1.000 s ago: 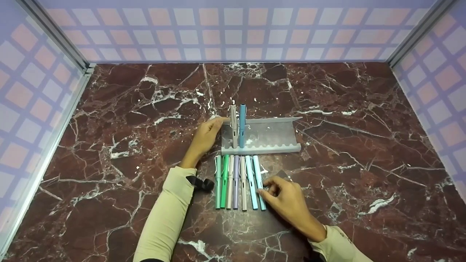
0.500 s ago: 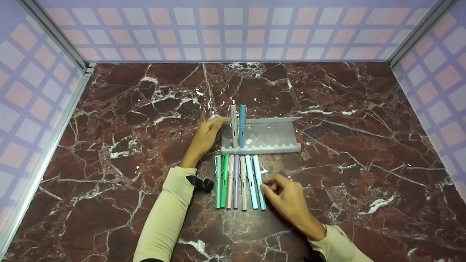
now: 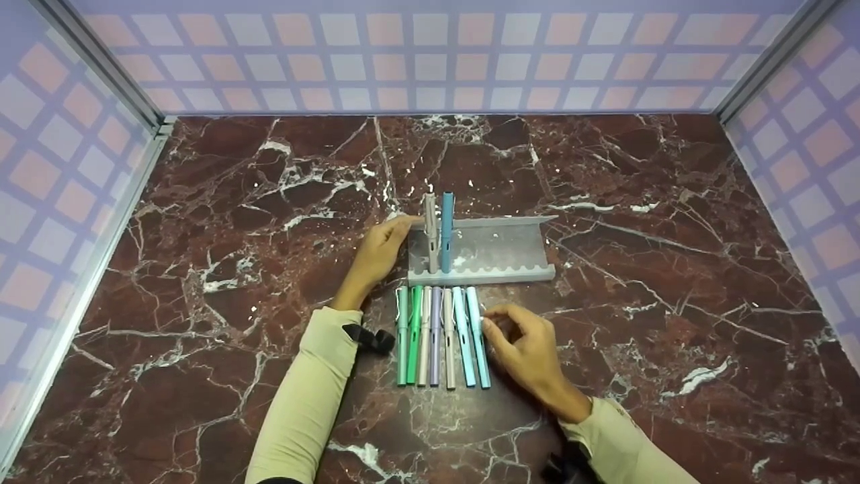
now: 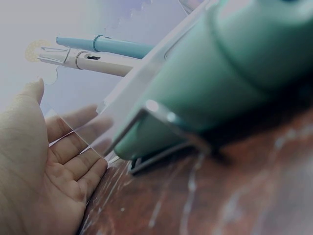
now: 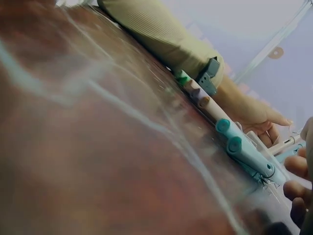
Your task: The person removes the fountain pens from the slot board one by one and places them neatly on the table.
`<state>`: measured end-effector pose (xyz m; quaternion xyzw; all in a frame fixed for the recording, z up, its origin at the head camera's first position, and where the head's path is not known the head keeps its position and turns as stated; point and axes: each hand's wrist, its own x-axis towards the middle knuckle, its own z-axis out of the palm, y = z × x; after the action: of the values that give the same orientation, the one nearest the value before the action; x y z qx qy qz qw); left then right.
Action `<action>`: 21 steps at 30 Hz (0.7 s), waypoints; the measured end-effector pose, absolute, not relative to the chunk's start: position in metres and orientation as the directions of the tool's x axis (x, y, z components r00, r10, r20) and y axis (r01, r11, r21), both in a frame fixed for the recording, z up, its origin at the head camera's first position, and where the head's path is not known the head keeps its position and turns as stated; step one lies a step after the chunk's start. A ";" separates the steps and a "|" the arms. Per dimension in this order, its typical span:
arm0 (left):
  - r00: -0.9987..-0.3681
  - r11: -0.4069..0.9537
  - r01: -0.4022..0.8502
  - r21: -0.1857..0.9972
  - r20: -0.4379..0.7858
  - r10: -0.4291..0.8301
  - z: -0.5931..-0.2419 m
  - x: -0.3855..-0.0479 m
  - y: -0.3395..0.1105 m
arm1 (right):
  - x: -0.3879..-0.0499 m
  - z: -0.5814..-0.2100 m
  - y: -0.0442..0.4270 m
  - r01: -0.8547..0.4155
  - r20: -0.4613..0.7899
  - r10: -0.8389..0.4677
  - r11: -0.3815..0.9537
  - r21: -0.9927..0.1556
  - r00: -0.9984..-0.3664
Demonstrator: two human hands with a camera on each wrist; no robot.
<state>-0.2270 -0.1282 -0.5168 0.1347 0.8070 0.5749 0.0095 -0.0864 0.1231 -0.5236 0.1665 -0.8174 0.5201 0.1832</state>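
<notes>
Near the middle of the table stands a clear pen stand (image 3: 497, 249) with a notched front ledge. A beige fountain pen (image 3: 431, 235) and a blue fountain pen (image 3: 447, 232) stand upright at its left end. My left hand (image 3: 379, 252) rests at the stand's left side, its extended fingers behind the clear panel in the left wrist view. Several capped pens lie side by side in front, from a pale green pen (image 3: 402, 336) to a light blue pen (image 3: 478, 339) at the right. Loosely bent, my right hand (image 3: 527, 343) is beside that last pen, holding nothing; contact is unclear.
The table (image 3: 672, 282) has a dark red marble pattern with white veins. Checkered panels (image 3: 430, 60) enclose the back and sides. A black wrist camera (image 3: 371, 339) on the left sleeve sits close to the pale green pen.
My right hand has slid a little away from me, up along the rightmost light blue pen toward its cap end. The left hand, stand and pens look essentially unmoved.
</notes>
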 end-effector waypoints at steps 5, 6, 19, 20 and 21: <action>-0.960 0.264 0.221 0.939 0.161 0.229 -0.519 -0.228 -0.128 | -0.100 -0.513 0.112 -0.530 0.544 -0.089 0.395 -0.750 -0.835; -0.959 0.258 0.224 0.940 0.167 0.228 -0.519 -0.228 -0.128 | -0.101 -0.508 0.110 -0.543 0.558 -0.088 0.396 -0.741 -0.825; -0.955 0.233 0.229 0.945 0.171 0.244 -0.518 -0.229 -0.128 | -0.120 -0.494 0.102 -0.587 0.614 -0.067 0.389 -0.710 -0.787; -0.956 0.236 0.224 0.945 0.166 0.243 -0.518 -0.228 -0.128 | -0.124 -0.499 0.102 -0.591 0.619 -0.064 0.391 -0.706 -0.782; -0.958 0.241 0.218 0.946 0.160 0.240 -0.518 -0.228 -0.128 | -0.127 -0.504 0.102 -0.594 0.624 -0.062 0.391 -0.703 -0.779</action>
<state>-0.2280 -0.1282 -0.5183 0.1454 0.7876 0.5987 0.0090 -0.1274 0.1024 -0.5036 0.2070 -0.7925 0.5114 0.2599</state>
